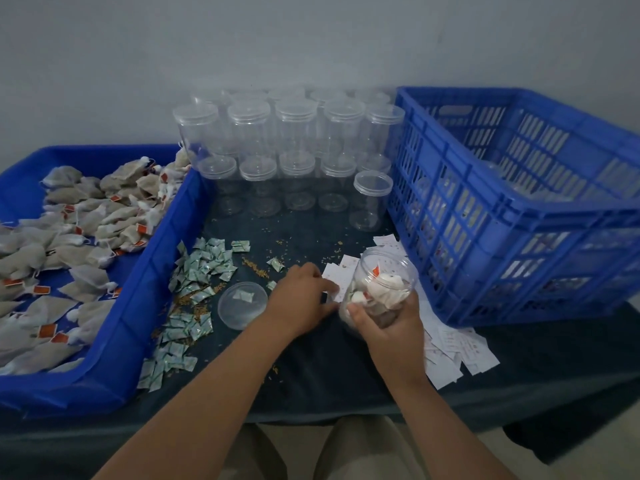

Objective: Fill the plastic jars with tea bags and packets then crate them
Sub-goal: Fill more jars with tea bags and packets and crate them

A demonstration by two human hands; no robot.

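My right hand (389, 327) grips a clear plastic jar (381, 278), tilted with its open mouth away from me, part filled with tea bags. My left hand (301, 299) reaches beside the jar and pinches a white paper slip (334, 277) lying on the dark table. The jar's clear lid (242, 306) lies flat left of my left hand, with a small packet on it. Green-white packets (197, 271) are scattered along the tray's side. A blue tray (166, 258) on the left holds several tea bags (86, 220). The blue crate (519, 209) stands on the right.
Several empty lidded jars (294, 150) stand in rows at the back between the tray and the crate. More white paper slips (457, 351) lie by the crate's near corner. Loose tea crumbs speckle the table (311, 358). A wall rises behind.
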